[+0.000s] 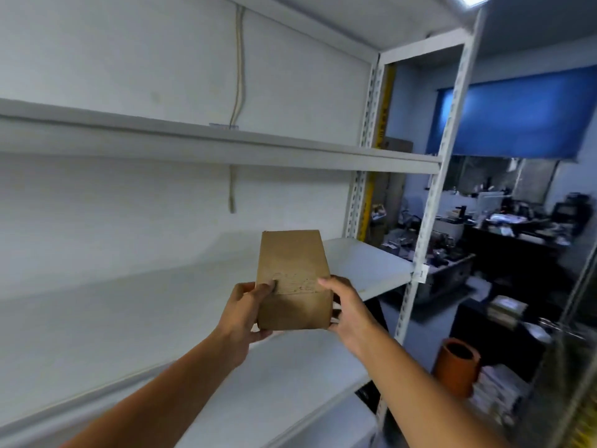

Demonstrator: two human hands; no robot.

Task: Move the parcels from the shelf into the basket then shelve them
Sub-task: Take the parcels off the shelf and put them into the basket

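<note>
1. Parcel (292, 279): brown carton, gripped between left hand (242, 313) and right hand (347, 310), fingers curled round its near end.
2. Position: above the shelf (161, 302) board; contact unclear.
3. Long axis: points away from the hands, toward the wall.
4. Progress: likely shelving stage; basket unseen.

The parcel (292, 279) is plain brown cardboard with a paler taped strip bearing faint dark scribbles. The shelf (193, 147) is white-grey with perforated white uprights. At 2 o'clock hangs a solid blue blind (517, 114); at 4 o'clock stands an orange cylinder (457, 367). A yellow strip (386, 101) runs behind the rack.
</note>
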